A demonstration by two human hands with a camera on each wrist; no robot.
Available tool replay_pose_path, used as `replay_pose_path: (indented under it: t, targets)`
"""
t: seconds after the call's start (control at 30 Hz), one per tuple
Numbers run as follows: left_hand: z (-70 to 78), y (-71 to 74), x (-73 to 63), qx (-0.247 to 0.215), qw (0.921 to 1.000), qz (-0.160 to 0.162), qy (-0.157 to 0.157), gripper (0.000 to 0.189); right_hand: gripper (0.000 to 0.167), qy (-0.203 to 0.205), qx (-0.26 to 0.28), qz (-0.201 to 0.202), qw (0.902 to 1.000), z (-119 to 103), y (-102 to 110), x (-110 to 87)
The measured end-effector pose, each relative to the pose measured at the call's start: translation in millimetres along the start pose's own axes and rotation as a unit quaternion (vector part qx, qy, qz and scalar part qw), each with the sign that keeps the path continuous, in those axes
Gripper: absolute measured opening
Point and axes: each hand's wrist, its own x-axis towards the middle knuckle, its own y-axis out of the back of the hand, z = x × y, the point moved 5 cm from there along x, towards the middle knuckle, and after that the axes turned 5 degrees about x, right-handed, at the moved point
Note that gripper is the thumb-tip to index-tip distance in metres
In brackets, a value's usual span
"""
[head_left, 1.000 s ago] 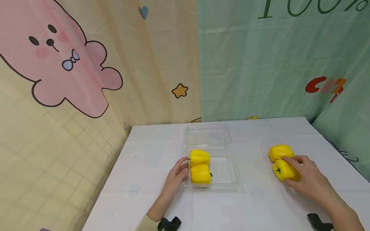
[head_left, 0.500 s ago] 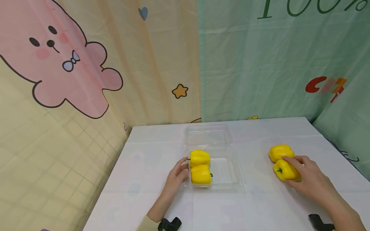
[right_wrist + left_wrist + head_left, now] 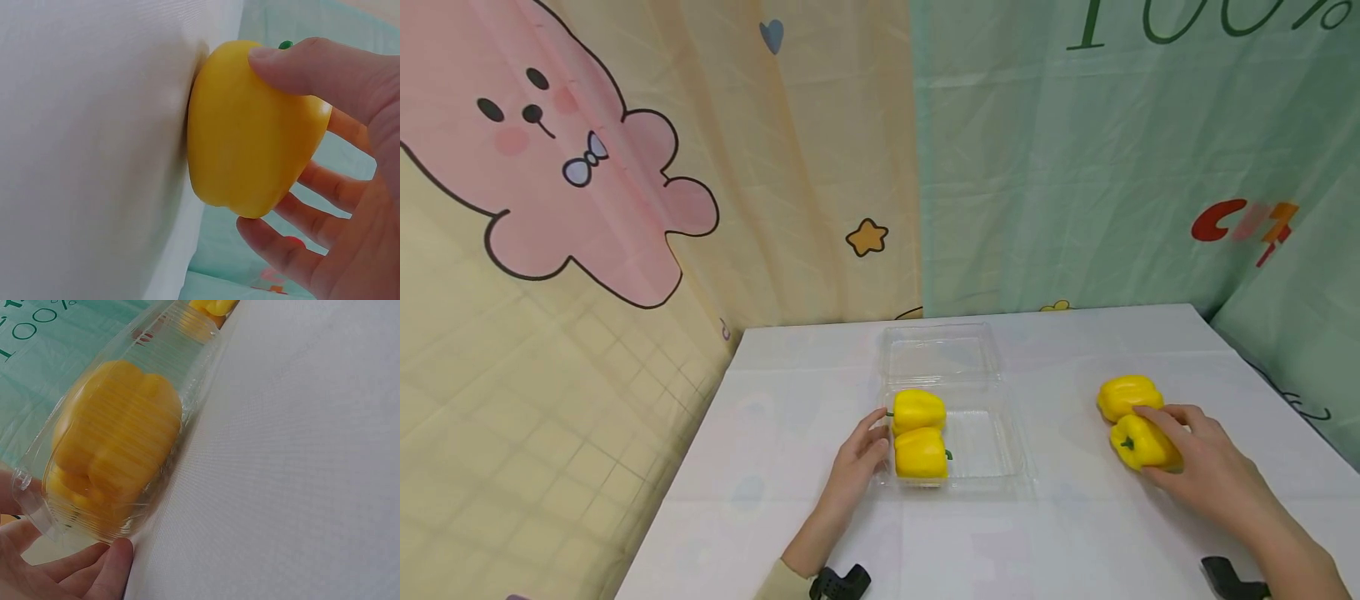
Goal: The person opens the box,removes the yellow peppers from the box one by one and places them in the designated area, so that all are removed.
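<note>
Near the right side of the table, my right hand (image 3: 1210,462) grips a yellow bell pepper (image 3: 1138,443) between thumb and fingers. The right wrist view has this bell pepper (image 3: 250,131) resting against the white table surface, its green stem partly behind the thumb. Just behind it lies another yellow bell pepper (image 3: 1127,393). My left hand (image 3: 853,462) holds the left edge of a clear plastic clamshell box (image 3: 988,442). Inside the box's left half sit two yellow bell peppers, a rear pepper (image 3: 919,408) and a front pepper (image 3: 919,455). Fingertips (image 3: 119,559) touch the box's lower edge.
The box's clear lid (image 3: 940,352) lies folded back toward the table's far edge. A white cloth covers the table (image 3: 1000,533). Printed curtains (image 3: 820,167) hang right behind it. Black wrist mounts (image 3: 841,582) sit on both wrists.
</note>
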Motion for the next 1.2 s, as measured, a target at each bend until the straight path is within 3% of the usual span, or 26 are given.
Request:
replay_pose_path:
  t: [0.3, 1.2]
  targets:
    - [-0.3, 0.0, -0.6, -0.004, 1.0, -0.003, -0.001, 0.048, 0.089, -0.011, -0.003, -0.013, 0.9999, -1.7, 4.3, 1.1]
    - [0.0, 0.2, -0.7, -0.006, 0.9999, -0.004, -0.007, 0.048, 0.085, 0.047, 0.001, 0.042, 0.998, -29.2, 19.5, 9.8]
